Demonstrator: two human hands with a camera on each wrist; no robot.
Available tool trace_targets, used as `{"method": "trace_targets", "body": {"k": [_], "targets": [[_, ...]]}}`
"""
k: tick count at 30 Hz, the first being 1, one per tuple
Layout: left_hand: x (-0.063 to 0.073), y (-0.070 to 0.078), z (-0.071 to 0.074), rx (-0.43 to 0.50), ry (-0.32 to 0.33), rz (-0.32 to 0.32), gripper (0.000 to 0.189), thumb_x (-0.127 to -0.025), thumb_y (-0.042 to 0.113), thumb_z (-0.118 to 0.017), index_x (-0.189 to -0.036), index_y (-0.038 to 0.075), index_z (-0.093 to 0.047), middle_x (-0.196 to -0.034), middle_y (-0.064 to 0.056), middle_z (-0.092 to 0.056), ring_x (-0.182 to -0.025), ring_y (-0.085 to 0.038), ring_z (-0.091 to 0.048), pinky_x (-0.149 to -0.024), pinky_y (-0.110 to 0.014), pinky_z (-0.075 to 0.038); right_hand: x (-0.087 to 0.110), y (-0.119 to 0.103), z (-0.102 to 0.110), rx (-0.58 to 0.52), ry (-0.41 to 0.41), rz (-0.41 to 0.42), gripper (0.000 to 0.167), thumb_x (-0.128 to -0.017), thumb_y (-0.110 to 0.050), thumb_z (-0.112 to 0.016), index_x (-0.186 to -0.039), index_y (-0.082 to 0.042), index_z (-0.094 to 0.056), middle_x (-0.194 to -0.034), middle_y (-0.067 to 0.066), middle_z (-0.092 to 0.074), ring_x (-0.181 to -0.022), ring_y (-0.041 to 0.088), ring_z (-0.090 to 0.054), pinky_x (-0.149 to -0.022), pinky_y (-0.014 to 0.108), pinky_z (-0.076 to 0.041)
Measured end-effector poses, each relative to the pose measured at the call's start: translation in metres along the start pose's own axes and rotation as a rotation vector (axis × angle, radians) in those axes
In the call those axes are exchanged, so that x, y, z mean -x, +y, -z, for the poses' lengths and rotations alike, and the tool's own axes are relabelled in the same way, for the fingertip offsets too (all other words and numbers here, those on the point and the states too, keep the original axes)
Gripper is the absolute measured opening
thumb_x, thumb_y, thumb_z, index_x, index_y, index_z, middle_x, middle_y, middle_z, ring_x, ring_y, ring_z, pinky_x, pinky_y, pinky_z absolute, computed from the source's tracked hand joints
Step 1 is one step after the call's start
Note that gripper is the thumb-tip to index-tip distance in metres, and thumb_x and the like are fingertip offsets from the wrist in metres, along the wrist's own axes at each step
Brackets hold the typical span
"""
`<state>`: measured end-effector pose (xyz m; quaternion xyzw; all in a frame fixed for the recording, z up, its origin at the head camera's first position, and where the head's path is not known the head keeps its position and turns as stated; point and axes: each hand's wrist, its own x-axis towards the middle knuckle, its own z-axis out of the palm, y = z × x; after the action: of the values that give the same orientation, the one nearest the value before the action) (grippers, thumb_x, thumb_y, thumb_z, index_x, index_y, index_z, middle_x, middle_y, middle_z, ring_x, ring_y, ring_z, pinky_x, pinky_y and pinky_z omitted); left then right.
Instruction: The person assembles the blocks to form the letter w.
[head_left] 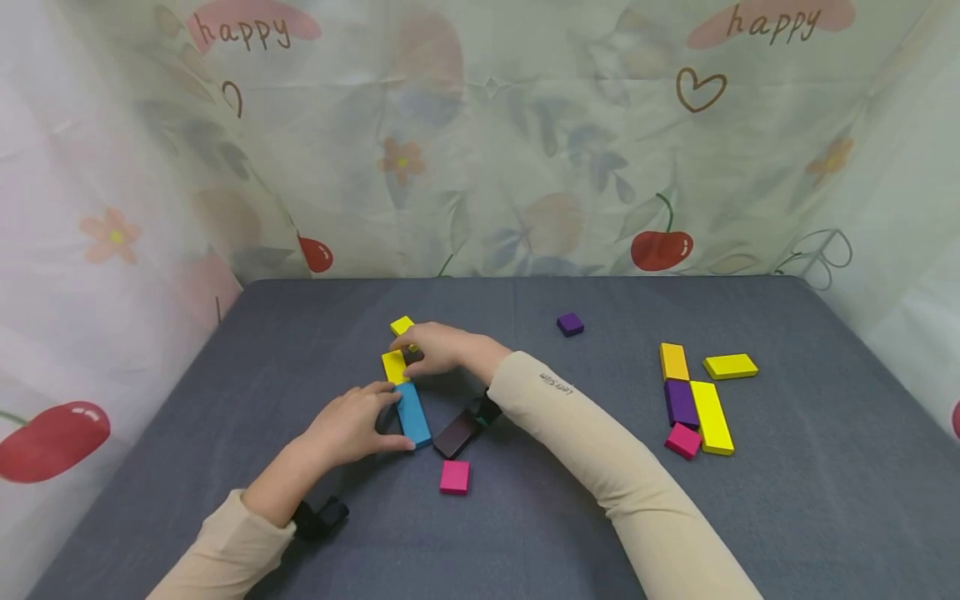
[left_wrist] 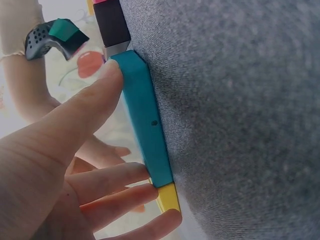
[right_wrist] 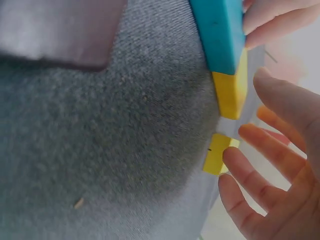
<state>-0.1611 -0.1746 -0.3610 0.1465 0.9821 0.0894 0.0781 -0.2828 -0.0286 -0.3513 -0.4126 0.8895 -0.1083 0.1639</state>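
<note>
A blue block (head_left: pixel 413 415) lies on the table, end to end with a yellow block (head_left: pixel 394 367) beyond it. My left hand (head_left: pixel 351 427) rests along the blue block's left side, thumb at its near end and nearly straight fingers by its far end. Over the yellow blocks reaches my right hand (head_left: pixel 438 346), its fingers spread and slightly bent. The right thumb (right_wrist: pixel 280 95) points at the nearer yellow block (right_wrist: pixel 232 95), and the fingertips overlap a farther yellow block (right_wrist: pixel 216 154), which sits a gap away and is partly hidden in the head view.
A pink block (head_left: pixel 454 477) lies nearer the front, beside the dark wrist camera (head_left: pixel 457 433). At the back sits a small purple block (head_left: pixel 570 324). On the right, orange, purple, pink and yellow blocks (head_left: pixel 712 418) form a cluster, with another yellow block (head_left: pixel 731 367) beside it.
</note>
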Motion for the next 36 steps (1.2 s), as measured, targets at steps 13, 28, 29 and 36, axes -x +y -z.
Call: {"method": "trace_targets", "body": {"k": [13,28,29,36], "targets": [[-0.001,-0.002,-0.001,0.014,-0.005,0.006,0.077,-0.071,0.048,-0.076,-0.127,0.000,-0.055,-0.133,-0.018,-0.053,-0.112,-0.035,-0.055,-0.093,-0.052,-0.047,0.039,0.002,0.006,-0.084,-0.004,0.087,0.044,-0.091,-0.024,-0.060,-0.132,-0.009,-0.052,-0.131,0.007,-0.057,-0.109,0.020,-0.060,-0.094,0.030,-0.049],[-0.003,0.000,0.003,0.016,-0.032,0.018,0.078,-0.071,0.050,-0.075,-0.127,-0.001,-0.054,-0.131,-0.017,-0.054,-0.111,-0.033,-0.056,-0.094,-0.051,-0.047,0.110,-0.006,-0.018,-0.174,0.011,0.303,0.029,-0.085,-0.023,-0.068,-0.110,-0.008,-0.065,-0.098,0.005,-0.064,-0.085,0.014,-0.058,-0.077,0.022,-0.051],[-0.003,0.000,0.003,0.017,-0.032,0.017,0.078,-0.071,0.050,-0.075,-0.127,-0.001,-0.054,-0.131,-0.017,-0.054,-0.111,-0.033,-0.056,-0.094,-0.050,-0.047,0.113,-0.007,-0.021,-0.169,0.008,0.304,0.029,-0.084,-0.024,-0.069,-0.108,-0.009,-0.065,-0.096,0.004,-0.064,-0.083,0.013,-0.057,-0.074,0.019,-0.049],[-0.003,-0.001,0.002,0.029,-0.031,0.010,0.078,-0.071,0.049,-0.076,-0.127,-0.001,-0.054,-0.132,-0.018,-0.053,-0.111,-0.032,-0.056,-0.094,-0.050,-0.047,0.131,-0.019,-0.041,-0.071,0.021,0.173,0.028,-0.078,-0.037,-0.075,-0.096,-0.017,-0.067,-0.087,-0.004,-0.062,-0.075,0.005,-0.051,-0.065,0.013,-0.042]]}}
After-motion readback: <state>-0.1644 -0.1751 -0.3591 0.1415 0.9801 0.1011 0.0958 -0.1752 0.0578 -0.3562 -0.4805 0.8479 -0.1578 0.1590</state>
